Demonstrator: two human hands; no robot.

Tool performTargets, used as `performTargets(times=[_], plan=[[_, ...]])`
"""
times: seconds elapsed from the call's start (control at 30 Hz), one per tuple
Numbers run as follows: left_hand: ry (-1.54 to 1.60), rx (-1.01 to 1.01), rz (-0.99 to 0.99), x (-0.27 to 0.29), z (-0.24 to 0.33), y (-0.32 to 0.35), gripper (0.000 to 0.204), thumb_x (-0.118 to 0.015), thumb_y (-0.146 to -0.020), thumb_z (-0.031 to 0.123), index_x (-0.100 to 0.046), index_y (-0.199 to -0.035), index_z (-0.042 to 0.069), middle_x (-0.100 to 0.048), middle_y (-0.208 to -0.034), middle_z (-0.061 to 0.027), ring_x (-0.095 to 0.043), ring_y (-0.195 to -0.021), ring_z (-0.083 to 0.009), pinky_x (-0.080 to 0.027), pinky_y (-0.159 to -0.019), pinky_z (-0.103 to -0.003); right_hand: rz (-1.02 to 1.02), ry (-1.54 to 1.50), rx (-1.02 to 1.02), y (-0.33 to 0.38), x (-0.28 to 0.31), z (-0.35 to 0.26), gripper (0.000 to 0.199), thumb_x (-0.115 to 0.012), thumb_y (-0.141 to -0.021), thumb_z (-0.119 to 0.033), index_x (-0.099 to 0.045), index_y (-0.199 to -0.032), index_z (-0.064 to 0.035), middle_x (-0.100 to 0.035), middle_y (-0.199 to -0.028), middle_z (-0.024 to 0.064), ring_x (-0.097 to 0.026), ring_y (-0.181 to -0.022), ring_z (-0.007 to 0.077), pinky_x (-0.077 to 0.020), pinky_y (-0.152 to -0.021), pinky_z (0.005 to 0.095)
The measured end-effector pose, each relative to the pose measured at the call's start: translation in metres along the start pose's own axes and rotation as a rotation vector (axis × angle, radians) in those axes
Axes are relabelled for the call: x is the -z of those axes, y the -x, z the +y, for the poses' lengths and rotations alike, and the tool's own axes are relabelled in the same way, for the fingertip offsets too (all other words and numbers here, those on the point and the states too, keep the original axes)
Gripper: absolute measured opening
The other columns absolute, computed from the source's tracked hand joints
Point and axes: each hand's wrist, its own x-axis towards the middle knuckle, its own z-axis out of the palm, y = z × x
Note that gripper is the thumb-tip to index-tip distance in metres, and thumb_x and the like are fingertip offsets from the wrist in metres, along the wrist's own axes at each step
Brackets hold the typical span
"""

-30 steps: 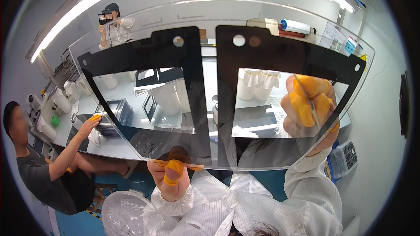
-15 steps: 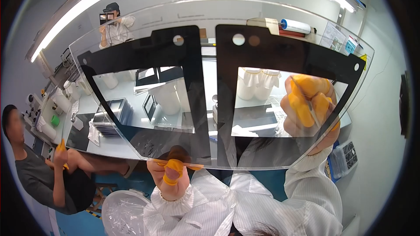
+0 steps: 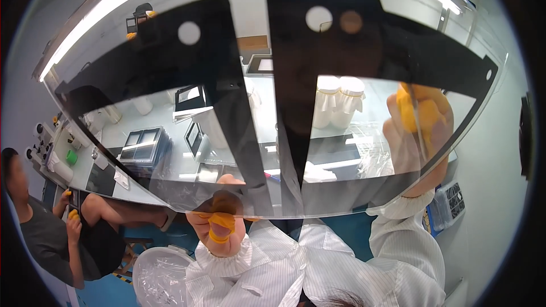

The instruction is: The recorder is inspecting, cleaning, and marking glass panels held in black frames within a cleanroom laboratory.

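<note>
A large clear sheet [image 3: 250, 34] carrying two black window frames, one on the left [image 3: 222, 62] and one on the right [image 3: 290, 51], fills the middle of my view. My left hand [image 3: 219, 230], in yellow finger covers, is closed on its lower edge. Behind the sheet, seen through the right window, is my right hand [image 3: 424, 116], also in yellow finger covers. Its fingers are curled around a thin pale, slender tool [image 3: 421, 131], whose exact kind I cannot make out. The sheet is tilted up before me.
Beyond the sheet are cloth-topped white jars [image 3: 339, 102], a stack of dark framed panels [image 3: 142, 145] and a green item [image 3: 71, 157] on the bench. A seated person [image 3: 42, 233] is at left, another stands at the back. A bag-lined bin [image 3: 162, 278] is below left, a bin [image 3: 446, 207] at right.
The sheet has come closer and tilted, its black frames now looking larger and higher. My right hand has shifted slightly right behind it. The seated person's hands have moved together.
</note>
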Motion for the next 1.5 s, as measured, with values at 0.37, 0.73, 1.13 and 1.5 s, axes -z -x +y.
performTargets(times=[0.37,0.73,1.13,1.5], plan=[[-0.075,0.012,-0.051,0.015,-0.001,0.000,0.021,-0.057,-0.079,0.023,-0.048,-0.093,0.011,-0.056,-0.093,-0.0039,-0.055,-0.085,-0.0179,-0.042,-0.082,-0.027,0.101,1.393,0.204,0.017,0.107,0.105,0.018,-0.053,-0.078,-0.002,-0.055,-0.096,0.0023,-0.052,-0.074,0.0036,-0.051,-0.070,0.0089,-0.0403,-0.064,0.0161],[-0.175,0.030,0.032,0.029,-0.017,0.000,0.018,-0.055,-0.080,0.025,-0.049,-0.088,0.010,-0.057,-0.086,-0.0027,-0.054,-0.078,-0.0159,-0.040,-0.076,-0.031,0.178,1.755,-0.271,0.126,0.264,0.212,0.018,-0.052,-0.075,-0.009,-0.056,-0.089,0.0015,-0.056,-0.083,0.0162,-0.052,-0.081,0.0314,-0.0424,-0.069,0.0352],[-0.106,0.300,0.311,0.065,-0.055,0.011,0.024,-0.055,-0.079,0.027,-0.055,-0.085,0.004,-0.059,-0.083,-0.0097,-0.056,-0.081,-0.0221,-0.043,-0.080,-0.035,0.002,1.495,-0.281,0.089,0.161,0.285,0.023,-0.060,-0.072,-0.011,-0.058,-0.093,-0.0013,-0.056,-0.087,0.0162,-0.051,-0.085,0.0297,-0.0416,-0.074,0.0328],[-0.295,0.372,0.247,0.085,-0.081,0.031,0.021,-0.051,-0.082,0.023,-0.056,-0.087,0.003,-0.060,-0.087,-0.0131,-0.056,-0.083,-0.0230,-0.042,-0.081,-0.034,0.061,0.825,-0.537,0.099,0.115,0.264,0.024,-0.050,-0.079,-0.012,-0.057,-0.097,0.0014,-0.054,-0.069,0.0091,-0.046,-0.049,0.0123,-0.0381,-0.048,0.0242]])
